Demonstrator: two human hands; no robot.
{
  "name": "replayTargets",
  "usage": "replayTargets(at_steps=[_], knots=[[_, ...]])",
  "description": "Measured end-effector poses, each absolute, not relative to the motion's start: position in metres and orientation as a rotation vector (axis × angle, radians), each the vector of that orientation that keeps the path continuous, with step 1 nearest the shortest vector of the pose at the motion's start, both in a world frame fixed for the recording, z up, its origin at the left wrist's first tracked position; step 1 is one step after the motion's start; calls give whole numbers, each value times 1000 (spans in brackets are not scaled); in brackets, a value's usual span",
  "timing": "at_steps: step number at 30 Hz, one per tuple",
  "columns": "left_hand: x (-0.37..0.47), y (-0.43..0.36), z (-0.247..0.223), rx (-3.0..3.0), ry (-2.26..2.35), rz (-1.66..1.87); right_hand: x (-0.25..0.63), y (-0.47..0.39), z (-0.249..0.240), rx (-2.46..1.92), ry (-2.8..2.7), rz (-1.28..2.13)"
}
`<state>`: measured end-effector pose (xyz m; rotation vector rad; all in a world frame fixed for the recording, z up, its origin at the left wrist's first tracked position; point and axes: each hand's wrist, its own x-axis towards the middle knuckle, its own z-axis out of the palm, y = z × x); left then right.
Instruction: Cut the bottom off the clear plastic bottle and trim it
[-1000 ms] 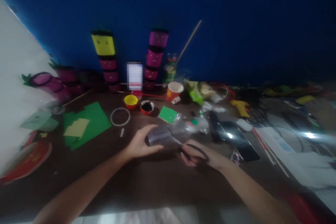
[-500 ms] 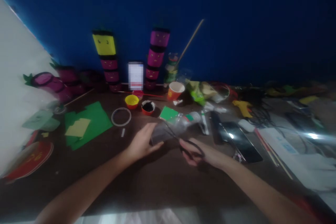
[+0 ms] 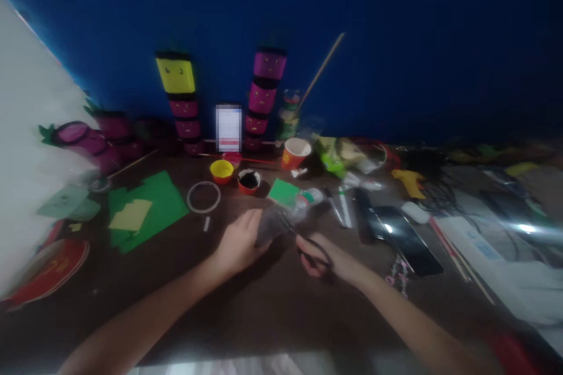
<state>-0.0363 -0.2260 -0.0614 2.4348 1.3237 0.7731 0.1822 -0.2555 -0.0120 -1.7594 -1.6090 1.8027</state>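
Note:
My left hand (image 3: pixel 240 241) is closed around a clear plastic bottle (image 3: pixel 269 224), which lies on its side above the table with its narrower end toward the right. In my right hand (image 3: pixel 323 255) are black-handled scissors (image 3: pixel 326 253), fingers through the handle loops. The blades reach up and left to the bottle's near side, where they overlap it; dim, blurred light hides whether they are in the plastic. Just beyond the bottle lies a piece of green paper (image 3: pixel 282 192). A clear plastic ring (image 3: pixel 203 197) and a small white strip (image 3: pixel 206 223) lie left of it.
Yellow (image 3: pixel 221 171) and black (image 3: pixel 249 180) paint cups stand behind my hands, beside a paper cup (image 3: pixel 295 153). Green sheets (image 3: pixel 167 202) lie left. Pens (image 3: pixel 345 208), a phone (image 3: pixel 411 240) and a yellow glue gun (image 3: pixel 409 183) lie right. Decorated purple columns (image 3: pixel 263 96) stand at the wall.
My right hand has moved slightly left with the scissors, nearer my left hand. The bottle has tilted a little and its end has drawn in from the right.

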Motion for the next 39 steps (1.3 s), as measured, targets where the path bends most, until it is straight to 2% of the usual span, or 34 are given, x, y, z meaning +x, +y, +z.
replayTargets(at_steps=[14, 27, 39], knots=[[-39, -223, -59, 2299, 1318, 744, 166, -266, -27, -1768, -1596, 1507], [-41, -222, -57, 2310, 1312, 722, 173, -266, -38, -1769, -1725, 1412], [-40, -225, -63, 2426, 1241, 760, 172, -262, -18, -1757, -1680, 1554]])
